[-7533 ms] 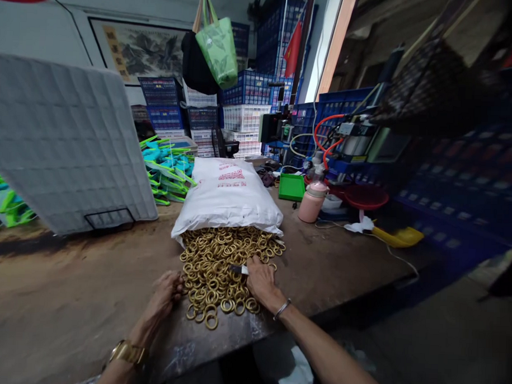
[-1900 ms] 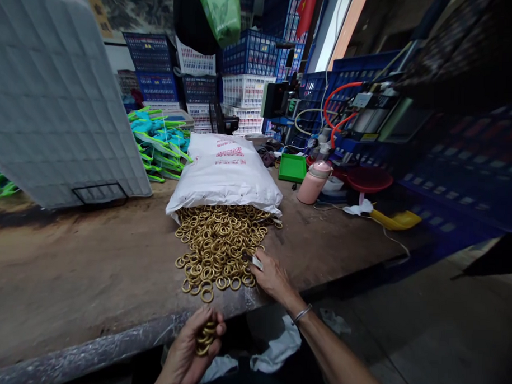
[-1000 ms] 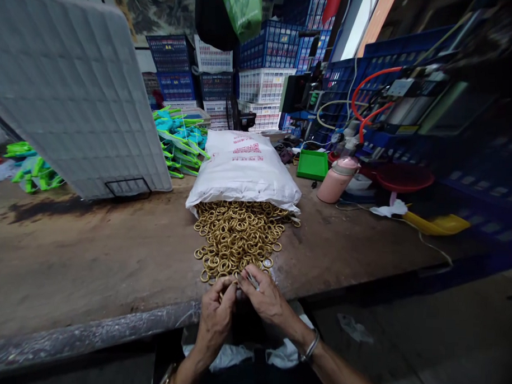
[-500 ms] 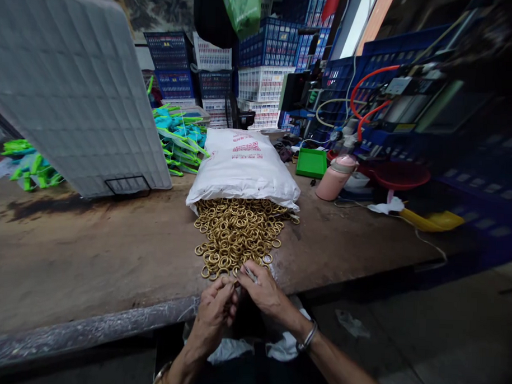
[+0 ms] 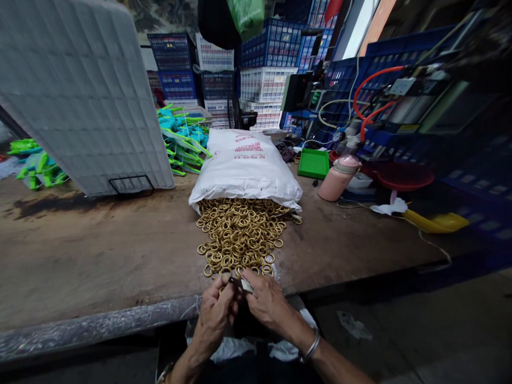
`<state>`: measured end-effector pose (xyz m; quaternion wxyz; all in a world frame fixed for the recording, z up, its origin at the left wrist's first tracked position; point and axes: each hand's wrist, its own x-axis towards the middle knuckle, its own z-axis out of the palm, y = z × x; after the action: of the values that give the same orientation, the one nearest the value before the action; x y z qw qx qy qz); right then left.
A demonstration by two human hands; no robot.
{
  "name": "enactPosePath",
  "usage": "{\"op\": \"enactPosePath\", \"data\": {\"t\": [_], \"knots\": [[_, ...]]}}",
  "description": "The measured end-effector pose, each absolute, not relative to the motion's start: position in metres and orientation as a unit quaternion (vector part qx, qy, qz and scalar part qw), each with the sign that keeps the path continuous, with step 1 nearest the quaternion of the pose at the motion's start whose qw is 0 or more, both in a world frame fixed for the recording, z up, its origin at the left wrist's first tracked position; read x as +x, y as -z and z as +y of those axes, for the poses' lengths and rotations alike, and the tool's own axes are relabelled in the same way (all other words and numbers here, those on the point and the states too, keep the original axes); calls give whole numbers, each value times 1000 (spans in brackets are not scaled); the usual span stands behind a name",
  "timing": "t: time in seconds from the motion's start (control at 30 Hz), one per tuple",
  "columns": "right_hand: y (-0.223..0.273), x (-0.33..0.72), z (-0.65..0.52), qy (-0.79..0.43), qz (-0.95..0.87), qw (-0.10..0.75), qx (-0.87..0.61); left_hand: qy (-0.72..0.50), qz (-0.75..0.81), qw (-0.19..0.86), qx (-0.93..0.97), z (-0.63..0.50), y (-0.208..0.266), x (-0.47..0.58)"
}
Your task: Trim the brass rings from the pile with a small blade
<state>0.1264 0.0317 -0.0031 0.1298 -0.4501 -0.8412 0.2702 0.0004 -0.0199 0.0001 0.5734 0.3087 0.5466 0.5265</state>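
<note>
Gold-coloured rings (image 5: pixel 238 230) spill in a heap from the mouth of a white sack (image 5: pixel 248 164) onto the table. Just in front of the heap, at the table's edge, my left hand (image 5: pixel 214 308) is closed, pinching one ring (image 5: pixel 225 277) between thumb and fingers. My right hand (image 5: pixel 269 304), with a metal bangle at its wrist, grips a small tool (image 5: pixel 246 285) with a pale body and a dark tip. That tip meets the ring at my left fingertips. Fingers cover most of the tool, so its exact kind is unclear.
A grey quilted panel (image 5: pixel 83 96) stands on the left beside green and blue plastic pieces (image 5: pixel 184 139). To the right are a green tray (image 5: pixel 313 163), a pink bottle (image 5: pixel 338 178) and a yellow scoop-like piece (image 5: pixel 437 222). Stacked crates (image 5: pixel 268 83) fill the back.
My right hand has turned and lowered slightly, bringing the tool's dark tip into sight against the ring. My left hand keeps its pinch. The whole view has shifted a little.
</note>
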Motion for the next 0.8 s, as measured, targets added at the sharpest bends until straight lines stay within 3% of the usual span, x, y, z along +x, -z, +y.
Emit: {"op": "enactPosePath", "data": {"t": [0.27,0.43,0.63,0.8], "knots": [[14,129,31,-203,-876,112,-422,-517,581,550,305,-22,3,1],[11,143,46,-174,-839,102,-505,-520,523,610,291,-37,-12,3],[8,170,79,-160,-742,148,-634,-544,460,681,172,-34,-13,1],[17,175,90,-156,-728,108,-658,-536,449,699,151,-30,-6,-1]]}}
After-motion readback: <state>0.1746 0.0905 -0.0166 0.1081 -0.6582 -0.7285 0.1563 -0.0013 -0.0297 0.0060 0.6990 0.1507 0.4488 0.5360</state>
